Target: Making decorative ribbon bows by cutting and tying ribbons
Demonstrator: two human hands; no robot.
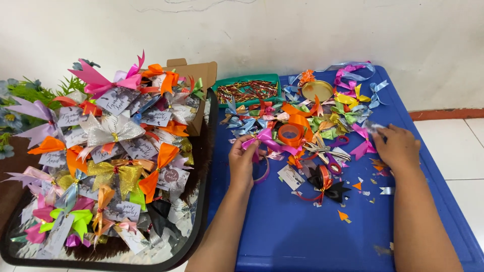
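My left hand (244,160) pinches a magenta ribbon bow (266,139) with a gold tie, holding it just above the blue table (282,226). My right hand (397,147) rests fingers-down on the table further right, its fingertips on a small silvery ribbon piece (372,126) at the edge of a heap of loose ribbons and bows (322,113). An orange tape roll (290,133) lies in the heap between my hands. A black and orange bow (325,187) and a small white tag (291,177) lie in front of the heap.
A black tray (199,221) at left is piled with several finished bows and white tags (113,151). A brown cardboard box (204,75) stands behind it. A green tray of twist ties (247,90) and a gold lid (317,90) sit at the back. Ribbon scraps (344,216) dot the table.
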